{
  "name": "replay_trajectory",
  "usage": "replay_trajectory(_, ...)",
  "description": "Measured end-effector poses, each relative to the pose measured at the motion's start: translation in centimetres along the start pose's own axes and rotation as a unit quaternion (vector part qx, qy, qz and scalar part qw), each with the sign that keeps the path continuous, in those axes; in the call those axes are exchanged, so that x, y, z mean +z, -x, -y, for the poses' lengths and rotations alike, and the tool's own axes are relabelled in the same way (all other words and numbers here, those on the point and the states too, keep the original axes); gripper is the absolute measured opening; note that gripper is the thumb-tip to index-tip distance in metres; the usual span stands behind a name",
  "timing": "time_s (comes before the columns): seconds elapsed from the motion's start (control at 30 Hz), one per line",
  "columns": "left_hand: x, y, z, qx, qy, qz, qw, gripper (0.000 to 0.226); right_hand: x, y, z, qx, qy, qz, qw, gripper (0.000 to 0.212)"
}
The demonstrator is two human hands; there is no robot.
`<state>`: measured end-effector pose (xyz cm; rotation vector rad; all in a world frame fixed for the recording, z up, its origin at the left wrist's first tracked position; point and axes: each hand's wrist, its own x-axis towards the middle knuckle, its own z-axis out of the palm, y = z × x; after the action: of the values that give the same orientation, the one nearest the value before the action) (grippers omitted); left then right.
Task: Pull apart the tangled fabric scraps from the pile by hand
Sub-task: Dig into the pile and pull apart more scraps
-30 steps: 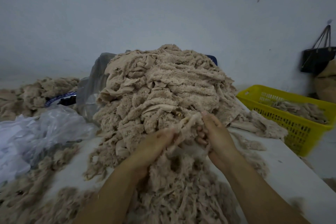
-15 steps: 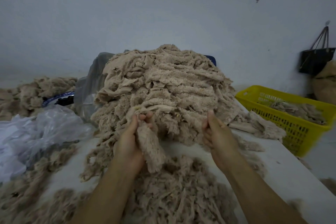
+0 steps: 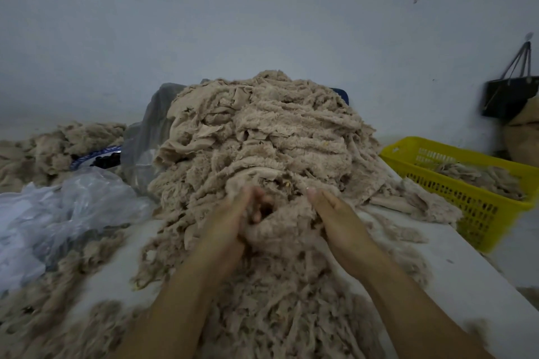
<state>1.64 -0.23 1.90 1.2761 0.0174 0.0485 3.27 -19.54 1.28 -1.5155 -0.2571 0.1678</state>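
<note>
A tall pile of tangled beige fabric scraps [image 3: 262, 137] rises in the middle of the white table [image 3: 455, 265]. Both my hands are at the pile's foot. My left hand [image 3: 233, 218] has its fingers curled into a clump of scraps [image 3: 280, 230] that lies between the hands. My right hand [image 3: 335, 218] is against the right side of that clump, thumb up on the pile; its fingers are hidden under the fabric. Loose pulled scraps [image 3: 277, 315] lie spread in front of the pile, between my forearms.
A yellow plastic basket [image 3: 478, 207] with scraps stands at the table's right edge. Crumpled clear plastic sheeting [image 3: 64, 213] lies at the left, another scrap heap [image 3: 58, 146] behind it. A dark bag [image 3: 510, 96] hangs on the wall at right.
My left hand let the strip it held hang down and moved right. Both hands have come together on one clump at the pile's foot.
</note>
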Motion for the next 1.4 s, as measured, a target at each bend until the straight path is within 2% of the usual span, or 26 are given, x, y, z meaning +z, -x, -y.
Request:
replay_trajectory(0.07, 1.4, 1.0, 0.4, 0.02, -0.222, 0.047, 0.974, 0.038, 0.3, 0.0, 0.0, -0.012, -0.041, -0.009, 0.999, 0.047)
replay_trajectory(0.1, 2.1, 1.5, 0.7, 0.023, -0.258, 0.078, 0.963, 0.042, 0.5, -0.2, -0.1, -0.011, -0.061, -0.021, 0.998, 0.05)
replay_trajectory(0.17, 3.0, 2.1, 0.9, 0.016, -0.238, 0.11, 0.965, 0.035, 0.8, -0.3, 0.2, 0.012, -0.11, -0.065, 0.992, 0.054)
replay_trajectory(0.2, 3.0, 2.2, 0.4, 0.017, -0.211, 0.098, 0.972, 0.033, 0.4, -0.4, 0.4, 0.018, -0.138, -0.081, 0.987, 0.051)
replay_trajectory(0.27, 2.1, 1.8, -0.9, 0.033, -0.123, 0.046, 0.991, 0.034, -1.4, -0.8, 0.6, 0.01, -0.219, -0.124, 0.968, 0.03)
replay_trajectory(0.33, 0.6, 1.3, -2.2, 0.052, 0.02, 0.011, 0.998, 0.031, -3.4, -0.9, 1.1, 0.002, -0.267, -0.171, 0.949, 0.006)
replay_trajectory(0.4, 0.0, 1.0, -2.2, 0.048, 0.052, -0.007, 0.997, 0.032, -4.0, -0.7, 1.0, -0.014, -0.187, -0.172, 0.967, 0.011)
replay_trajectory(0.47, 0.8, 1.0, -1.3, 0.03, -0.033, -0.014, 0.999, 0.046, -2.9, -0.5, 0.8, -0.021, -0.051, -0.118, 0.991, 0.018)
replay_trajectory(0.53, 2.1, 1.3, -0.6, 0.014, -0.105, -0.017, 0.994, 0.044, -1.3, 0.0, 0.6, -0.041, 0.059, -0.036, 0.997, 0.013)
replay_trajectory(0.63, 3.0, 1.8, -0.6, 0.047, -0.179, -0.014, 0.983, 0.037, 0.7, 0.4, 0.2, -0.053, 0.141, 0.073, 0.986, 0.043)
replay_trajectory(0.67, 3.0, 1.9, -0.3, 0.055, -0.21, -0.008, 0.976, 0.043, 1.2, 0.5, -0.2, -0.062, 0.175, 0.09, 0.979, 0.042)
replay_trajectory(0.77, 2.3, 1.9, 1.1, 0.074, -0.353, 0.002, 0.933, 0.084, 2.2, 0.2, -1.1, -0.133, 0.313, 0.053, 0.939, 0.006)
replay_trajectory(0.8, 2.2, 1.8, 1.2, 0.084, -0.397, 0.003, 0.914, 0.092, 2.0, 0.1, -1.4, -0.15, 0.337, 0.039, 0.929, 0.009)
replay_trajectory(0.83, 2.2, 1.6, 1.2, 0.091, -0.425, 0.001, 0.9, 0.093, 1.7, 0.0, -1.4, -0.165, 0.339, 0.027, 0.926, 0.022)
replay_trajectory(0.9, 2.2, 1.3, 1.0, 0.085, -0.445, -0.016, 0.891, 0.084, 0.9, 0.0, -1.5, -0.164, 0.327, -0.004, 0.931, 0.035)
replay_trajectory(0.97, 2.0, 1.1, 1.0, 0.065, -0.426, -0.018, 0.902, 0.081, 0.2, -0.3, -1.2, -0.123, 0.277, -0.052, 0.952, 0.025)
replay_trajectory(1.03, 1.8, 1.1, 1.1, 0.075, -0.383, -0.013, 0.92, 0.075, -0.7, -0.7, -0.5, -0.07, 0.091, -0.157, 0.981, 0.012)
replay_trajectory(1.07, 1.7, 1.1, 1.1, 0.094, -0.352, -0.022, 0.931, 0.064, -1.6, -1.0, 0.0, -0.069, -0.056, -0.204, 0.975, 0.022)
replay_trajectory(1.1, 1.5, 0.8, 1.0, 0.114, -0.333, -0.044, 0.935, 0.054, -2.6, -1.1, 0.5, -0.094, -0.217, -0.234, 0.943, 0.031)
replay_trajectory(1.13, 1.4, 0.4, 0.9, 0.13, -0.333, -0.074, 0.931, 0.044, -3.4, -1.2, 0.8, -0.113, -0.327, -0.252, 0.904, 0.037)
replay_trajectory(1.17, 1.1, -0.1, 0.7, 0.144, -0.349, -0.106, 0.92, 0.034, -3.9, -1.1, 0.8, -0.103, -0.377, -0.258, 0.884, 0.045)
replay_trajectory(1.2, 0.6, -0.8, 0.5, 0.151, -0.367, -0.131, 0.909, 0.025, -3.9, -1.0, 0.5, -0.073, -0.377, -0.249, 0.889, 0.054)
replay_trajectory(1.23, 0.1, -1.4, 0.3, 0.156, -0.383, -0.147, 0.899, 0.026, -3.4, -1.1, 0.1, -0.036, -0.351, -0.233, 0.906, 0.061)
replay_trajectory(1.27, -0.2, -2.0, 0.0, 0.157, -0.399, -0.16, 0.889, 0.039, -2.8, -1.3, -0.5, -0.006, -0.316, -0.223, 0.922, 0.062)
replay_trajectory(1.33, -0.8, -3.2, -0.8, 0.131, -0.401, -0.176, 0.889, 0.056, -1.4, -1.4, -1.3, 0.022, -0.228, -0.196, 0.954, 0.055)
replay_trajectory(1.4, -1.4, -4.3, -1.6, 0.088, -0.412, -0.182, 0.889, 0.052, -0.4, -1.3, -1.4, 0.028, -0.136, -0.172, 0.975, 0.049)
